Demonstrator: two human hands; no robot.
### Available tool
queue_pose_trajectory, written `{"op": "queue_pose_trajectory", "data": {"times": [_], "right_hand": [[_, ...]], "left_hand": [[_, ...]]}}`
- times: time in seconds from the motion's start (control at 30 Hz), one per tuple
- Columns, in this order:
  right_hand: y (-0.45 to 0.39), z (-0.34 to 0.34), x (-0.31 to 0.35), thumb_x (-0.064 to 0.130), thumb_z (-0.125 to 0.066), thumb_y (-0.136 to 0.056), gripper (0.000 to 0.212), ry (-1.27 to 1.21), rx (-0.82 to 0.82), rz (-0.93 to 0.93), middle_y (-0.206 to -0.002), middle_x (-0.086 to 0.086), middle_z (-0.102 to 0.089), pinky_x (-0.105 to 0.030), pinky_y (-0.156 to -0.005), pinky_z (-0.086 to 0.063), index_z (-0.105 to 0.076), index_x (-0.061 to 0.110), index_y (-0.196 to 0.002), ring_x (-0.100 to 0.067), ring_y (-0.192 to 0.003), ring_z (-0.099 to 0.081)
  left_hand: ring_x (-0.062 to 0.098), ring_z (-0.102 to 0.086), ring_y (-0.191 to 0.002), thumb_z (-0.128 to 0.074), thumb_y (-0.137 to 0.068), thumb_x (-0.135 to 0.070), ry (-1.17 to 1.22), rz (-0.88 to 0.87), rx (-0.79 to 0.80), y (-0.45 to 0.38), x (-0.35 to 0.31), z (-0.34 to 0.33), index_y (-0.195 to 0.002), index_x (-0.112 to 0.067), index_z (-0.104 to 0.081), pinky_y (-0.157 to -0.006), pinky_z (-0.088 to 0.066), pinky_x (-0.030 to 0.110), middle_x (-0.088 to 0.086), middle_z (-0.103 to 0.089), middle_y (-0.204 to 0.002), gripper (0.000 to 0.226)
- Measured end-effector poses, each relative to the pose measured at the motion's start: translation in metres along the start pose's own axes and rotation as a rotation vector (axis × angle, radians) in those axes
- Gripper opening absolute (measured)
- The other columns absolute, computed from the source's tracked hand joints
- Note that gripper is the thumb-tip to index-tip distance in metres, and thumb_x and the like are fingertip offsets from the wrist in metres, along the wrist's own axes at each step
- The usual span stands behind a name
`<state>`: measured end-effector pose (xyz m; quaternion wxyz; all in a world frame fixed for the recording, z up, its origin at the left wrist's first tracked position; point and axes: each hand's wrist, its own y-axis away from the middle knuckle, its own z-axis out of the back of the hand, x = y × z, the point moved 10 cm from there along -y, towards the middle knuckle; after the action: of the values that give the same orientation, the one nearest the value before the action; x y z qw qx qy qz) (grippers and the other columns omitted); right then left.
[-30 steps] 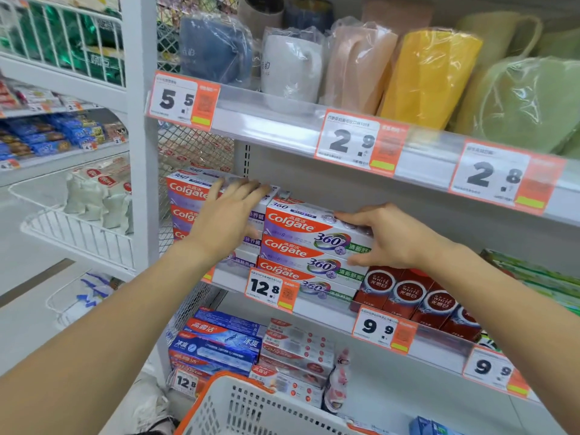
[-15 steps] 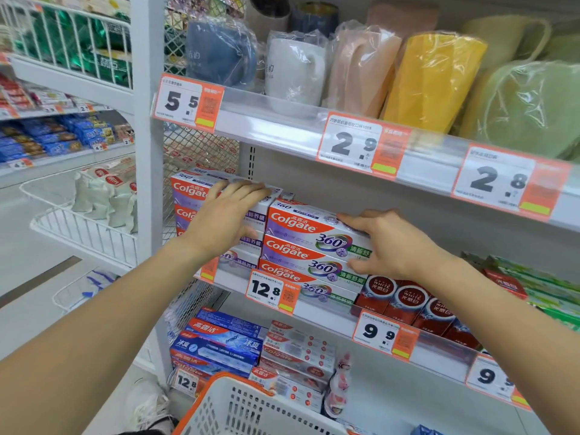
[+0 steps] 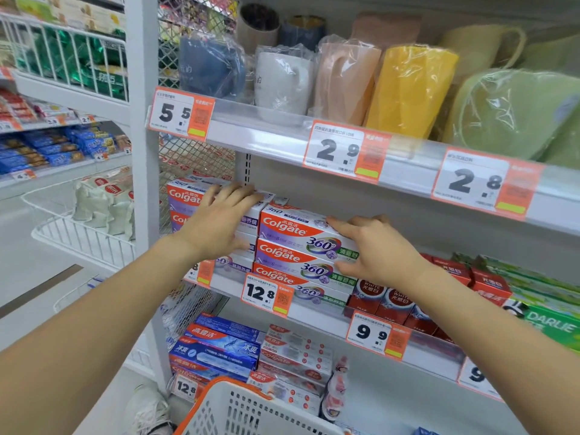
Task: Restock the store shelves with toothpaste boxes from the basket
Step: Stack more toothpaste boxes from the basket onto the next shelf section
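Colgate toothpaste boxes stand in two stacks on the middle shelf (image 3: 317, 318). My left hand (image 3: 219, 224) lies flat, fingers straight, over the top and front of the left stack (image 3: 183, 196). My right hand (image 3: 378, 251) rests against the right end of the Colgate 360 stack (image 3: 292, 246), with its index finger along the top box and its thumb on the front of the box below. Neither hand lifts a box. The white basket (image 3: 219, 406) with an orange rim sits at the bottom edge; its contents are hidden.
Red toothpaste boxes (image 3: 392, 301) and green Darlie boxes (image 3: 552, 324) fill the shelf to the right. Wrapped cups (image 3: 408, 89) stand on the shelf above. More toothpaste boxes (image 3: 226, 350) lie on the lower shelf. A white upright post (image 3: 142, 152) stands left of the shelves.
Both hands stay on the same stacks. The left hand has crept slightly further over the left stack's top; the boxes have not visibly shifted.
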<state>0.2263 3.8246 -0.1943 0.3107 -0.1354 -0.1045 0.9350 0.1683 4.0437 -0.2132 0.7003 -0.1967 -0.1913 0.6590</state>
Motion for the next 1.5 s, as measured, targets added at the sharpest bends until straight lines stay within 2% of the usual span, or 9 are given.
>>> {"op": "queue_pose_trajectory", "data": {"times": [0.13,0.33,0.63,0.83,0.97,1.07,1.3,1.4,1.5], "right_hand": [[0.0,0.001,0.004,0.049,-0.062,-0.087,0.078,0.006,0.008,0.015,-0.12,-0.004,-0.063,-0.04,-0.108,-0.037,-0.028,0.029,-0.155,-0.026,-0.103,-0.06],[0.002,0.001,0.005,0.047,-0.06,-0.091,0.078,0.014,0.032,-0.015,-0.13,-0.005,-0.058,-0.04,-0.108,-0.038,-0.023,0.029,-0.157,-0.028,-0.111,-0.058],[0.001,-0.001,0.006,0.05,-0.061,-0.091,0.08,0.043,0.056,0.025,-0.138,-0.002,-0.057,-0.042,-0.113,-0.033,-0.02,0.029,-0.157,-0.025,-0.117,-0.058],[-0.001,0.002,0.005,0.051,-0.067,-0.088,0.084,0.081,0.095,0.035,-0.141,-0.001,-0.058,-0.044,-0.11,-0.035,-0.022,0.03,-0.156,-0.027,-0.118,-0.06],[-0.001,0.0,0.001,0.053,-0.072,-0.084,0.089,0.046,0.121,0.018,-0.139,0.0,-0.06,-0.044,-0.112,-0.032,-0.024,0.031,-0.156,-0.026,-0.113,-0.063],[0.002,0.003,0.002,0.05,-0.072,-0.085,0.088,0.016,0.113,0.023,-0.151,0.002,-0.049,-0.042,-0.115,-0.028,-0.024,0.03,-0.156,-0.028,-0.119,-0.061],[0.006,0.003,0.002,0.045,-0.072,-0.087,0.085,-0.014,0.127,0.014,-0.154,0.003,-0.045,-0.047,-0.121,-0.018,-0.026,0.029,-0.156,-0.027,-0.124,-0.057],[0.006,0.0,0.003,0.042,-0.068,-0.089,0.084,-0.001,0.123,0.029,-0.158,0.0,-0.038,-0.053,-0.123,-0.01,-0.021,0.027,-0.157,-0.026,-0.132,-0.052],[0.012,0.003,0.006,0.05,-0.062,-0.091,0.089,0.066,0.106,0.038,-0.163,-0.005,-0.026,-0.06,-0.122,-0.006,-0.011,0.025,-0.158,-0.025,-0.146,-0.032]], "left_hand": [[0.02,-0.02,-0.147,-0.082,-0.064,-0.062,0.039,0.009,-0.012,0.0,-0.007,-0.001,-0.152,-0.025,-0.032,-0.119,-0.009,0.053,-0.002,-0.033,-0.158,0.108],[0.017,-0.03,-0.141,-0.086,-0.064,-0.05,0.06,0.038,-0.09,0.0,-0.007,0.001,-0.148,-0.028,-0.042,-0.115,-0.018,0.051,-0.005,-0.046,-0.151,0.097],[0.019,-0.014,-0.153,-0.072,-0.084,-0.049,-0.083,0.052,0.097,-0.007,-0.018,-0.001,-0.157,-0.025,-0.022,-0.122,-0.006,0.055,-0.006,-0.024,-0.164,0.091],[0.019,-0.012,-0.152,-0.068,-0.086,-0.052,-0.071,0.035,0.128,-0.008,-0.033,-0.002,-0.157,-0.027,-0.02,-0.121,-0.006,0.06,-0.006,-0.022,-0.163,0.089],[0.02,-0.017,-0.152,-0.071,-0.085,-0.045,-0.025,0.043,0.104,-0.01,-0.04,0.003,-0.155,-0.028,-0.028,-0.122,-0.005,0.057,-0.006,-0.031,-0.161,0.084],[0.022,-0.019,-0.151,-0.074,-0.082,-0.042,-0.001,0.051,0.096,-0.012,-0.042,0.008,-0.153,-0.027,-0.035,-0.123,-0.004,0.053,-0.006,-0.036,-0.158,0.082],[0.027,-0.033,-0.146,-0.083,-0.073,-0.037,-0.04,0.027,0.019,-0.01,-0.042,0.009,-0.141,-0.021,-0.054,-0.121,-0.016,0.051,-0.001,-0.054,-0.146,0.077],[0.025,-0.027,-0.149,-0.08,-0.076,-0.04,-0.064,0.039,0.051,-0.012,-0.045,0.01,-0.145,-0.022,-0.048,-0.123,-0.013,0.05,-0.002,-0.048,-0.151,0.078],[0.023,-0.014,-0.153,-0.076,-0.082,-0.044,-0.11,0.079,0.095,-0.011,-0.049,0.013,-0.151,-0.025,-0.035,-0.123,-0.006,0.051,-0.002,-0.029,-0.161,0.083]]}}
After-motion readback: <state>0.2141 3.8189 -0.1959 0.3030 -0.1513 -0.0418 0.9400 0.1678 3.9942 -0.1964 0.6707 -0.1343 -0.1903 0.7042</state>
